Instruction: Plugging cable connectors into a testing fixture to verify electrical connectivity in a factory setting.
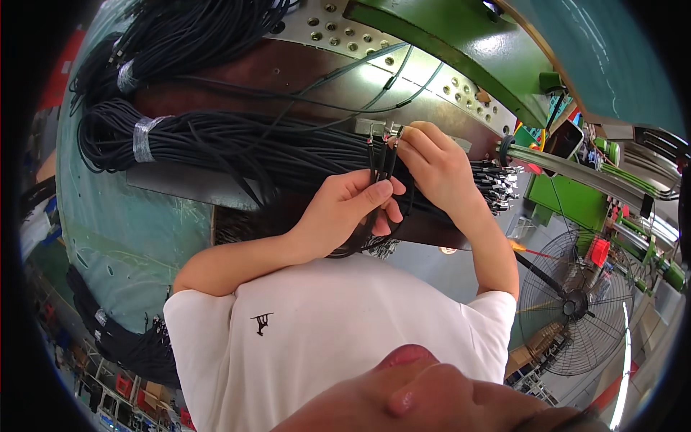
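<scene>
My left hand (349, 205) is closed around a few black cables (383, 162), thumb on top, so that their ends point away from me. Small silvery metal terminals (391, 131) tip these cables. The fingers of my right hand (435, 158) pinch together beside the terminals, at the end of one cable; the fingertips partly hide what they grip. Just beyond and beneath both hands lies a thick bundle of black cables (209, 140), bound at its left with clear tape (144, 139). Many metal-tipped ends (500, 183) stick out at the bundle's right.
Another taped black cable bundle (201, 36) lies at the far left. A green machine part (446, 47) and a perforated metal plate (338, 30) stand beyond my hands. To the right are a metal rail (568, 164) and a caged fan (574, 306). Green sheeting (144, 223) covers the left surface.
</scene>
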{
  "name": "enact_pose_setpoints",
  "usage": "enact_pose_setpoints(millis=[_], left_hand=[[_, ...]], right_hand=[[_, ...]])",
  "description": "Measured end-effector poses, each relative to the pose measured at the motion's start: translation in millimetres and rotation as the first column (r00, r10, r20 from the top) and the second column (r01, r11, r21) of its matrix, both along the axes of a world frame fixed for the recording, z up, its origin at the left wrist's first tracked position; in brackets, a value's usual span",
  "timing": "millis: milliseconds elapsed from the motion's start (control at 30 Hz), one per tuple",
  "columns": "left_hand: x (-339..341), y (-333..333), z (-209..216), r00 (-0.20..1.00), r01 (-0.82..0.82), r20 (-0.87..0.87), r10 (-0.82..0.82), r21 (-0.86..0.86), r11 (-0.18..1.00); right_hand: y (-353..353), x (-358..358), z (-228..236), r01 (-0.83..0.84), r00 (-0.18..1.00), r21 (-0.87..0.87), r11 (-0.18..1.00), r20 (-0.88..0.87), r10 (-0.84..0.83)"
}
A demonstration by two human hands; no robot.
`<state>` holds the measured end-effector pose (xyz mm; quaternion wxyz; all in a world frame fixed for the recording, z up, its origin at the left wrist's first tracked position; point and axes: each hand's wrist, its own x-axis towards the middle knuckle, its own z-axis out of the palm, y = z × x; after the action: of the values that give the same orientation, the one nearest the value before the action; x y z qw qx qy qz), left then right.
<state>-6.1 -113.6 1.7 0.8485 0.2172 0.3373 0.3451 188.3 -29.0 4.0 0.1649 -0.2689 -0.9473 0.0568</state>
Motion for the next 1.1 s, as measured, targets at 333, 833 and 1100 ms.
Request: enact_pose_setpoints(millis=[333,833,1100], left_hand=[[4,1,2,1.0,-0.004,0.0,0.004,-0.05,0.999],[1,0,2,0.999,-0.024,0.021,0.025,-0.042,0.999],[6,8,9,0.994,0.094,0.045,-0.095,0.016,0.995]], right_hand=[[6,0,9,-0.028,0.996,-0.01,1.0,0.089,0.029],[9,-2,1,-0.021,0.995,0.079,0.997,0.097,0.013],[-1,5,8,0.15,0.976,0.189,0.97,-0.182,-0.116]])
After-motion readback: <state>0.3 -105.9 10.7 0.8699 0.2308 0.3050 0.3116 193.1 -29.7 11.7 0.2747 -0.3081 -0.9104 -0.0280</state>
